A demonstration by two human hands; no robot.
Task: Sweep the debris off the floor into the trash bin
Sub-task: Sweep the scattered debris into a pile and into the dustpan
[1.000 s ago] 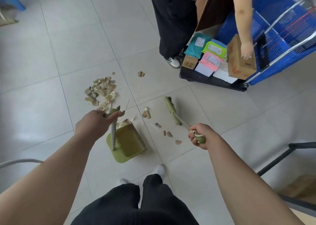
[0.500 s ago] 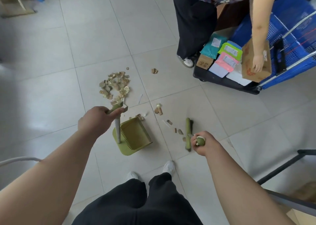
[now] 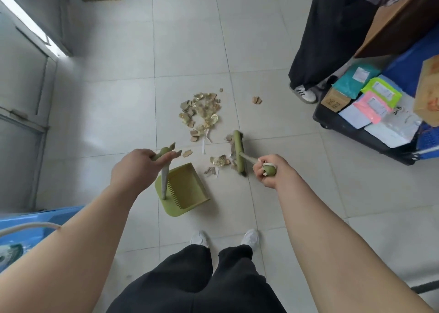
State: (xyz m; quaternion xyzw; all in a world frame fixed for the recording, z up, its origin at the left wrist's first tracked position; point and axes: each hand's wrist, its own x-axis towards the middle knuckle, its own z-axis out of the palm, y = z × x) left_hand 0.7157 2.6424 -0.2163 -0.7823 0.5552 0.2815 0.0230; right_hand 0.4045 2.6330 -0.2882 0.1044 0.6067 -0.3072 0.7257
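Swung back beside the dustpan (image 3: 184, 189), the broom (image 3: 238, 153) meets scattered debris (image 3: 201, 113), right hand (image 3: 267, 170) clenched on its handle; the left hand (image 3: 137, 164) clasps the dustpan's handle. Most scraps lie beyond the empty pan; no bin appears.

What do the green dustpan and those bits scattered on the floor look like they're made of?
The dustpan looks like matte moulded plastic: uniform olive colour, comb teeth formed into one edge. The scraps seem mostly torn cardboard, brown with corrugated ribbing showing, mixed with shinier yellowish pieces, perhaps foil or film; too small to tell.
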